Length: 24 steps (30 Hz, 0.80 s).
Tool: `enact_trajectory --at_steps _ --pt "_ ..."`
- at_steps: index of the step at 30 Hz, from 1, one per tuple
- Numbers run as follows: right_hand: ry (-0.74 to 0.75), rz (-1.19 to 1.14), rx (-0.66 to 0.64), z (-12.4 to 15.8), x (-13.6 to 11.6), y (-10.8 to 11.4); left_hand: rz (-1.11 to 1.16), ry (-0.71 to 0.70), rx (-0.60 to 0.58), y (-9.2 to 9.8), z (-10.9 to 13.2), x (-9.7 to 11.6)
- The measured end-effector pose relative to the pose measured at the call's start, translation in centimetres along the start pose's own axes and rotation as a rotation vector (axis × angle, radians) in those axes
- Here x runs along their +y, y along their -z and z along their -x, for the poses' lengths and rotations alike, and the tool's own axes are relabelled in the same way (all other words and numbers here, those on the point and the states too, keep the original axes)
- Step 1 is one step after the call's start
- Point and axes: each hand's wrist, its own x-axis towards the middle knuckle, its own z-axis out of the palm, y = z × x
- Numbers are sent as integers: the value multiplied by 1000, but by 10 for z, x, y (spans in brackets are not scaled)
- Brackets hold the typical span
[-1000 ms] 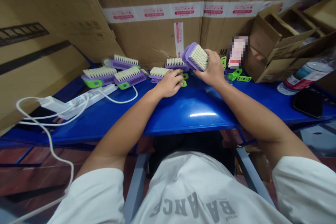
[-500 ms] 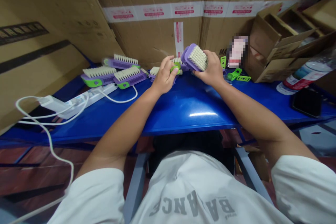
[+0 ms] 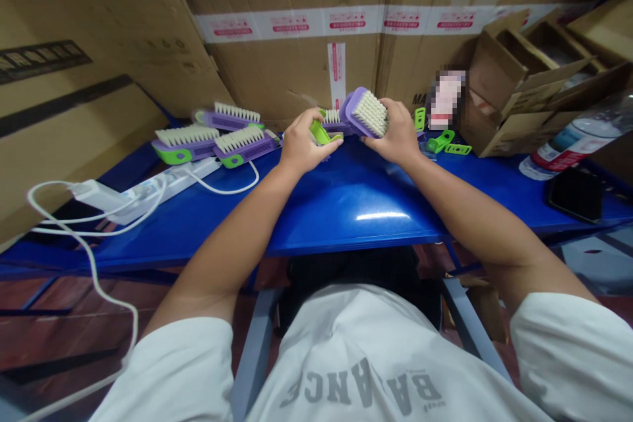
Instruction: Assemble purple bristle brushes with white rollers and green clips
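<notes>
My right hand is closed around a purple scrub brush, its cream bristles turned toward me and its purple back facing left. A bright green plastic piece sits between the thumb and fingers of my left hand; those fingers hide part of it. Between my hands, another purple brush lies on the table with its bristles up, partly covered. The green piece and the held brush are apart.
Several purple-and-green brushes lie at left beside a white power strip with cables. Loose green pieces lie at right, near cardboard boxes, a water bottle and a black phone. Large cartons wall the back of the blue table.
My left hand has shifted slightly left and turned the green piece, so more of its inner side shows. The brush in my right hand has dipped slightly.
</notes>
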Motion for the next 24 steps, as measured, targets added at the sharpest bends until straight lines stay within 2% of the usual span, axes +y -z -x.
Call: enact_trajectory --at_steps 6,15,24 --pt "9 8 -4 0 -5 3 -49 -90 -12 7 -1 -4" --pt "-8 48 -51 -1 -3 2 -52 -126 -102 8 -5 -6" --pt "17 27 -34 1 -3 -1 -55 -137 -106 10 -3 -5"
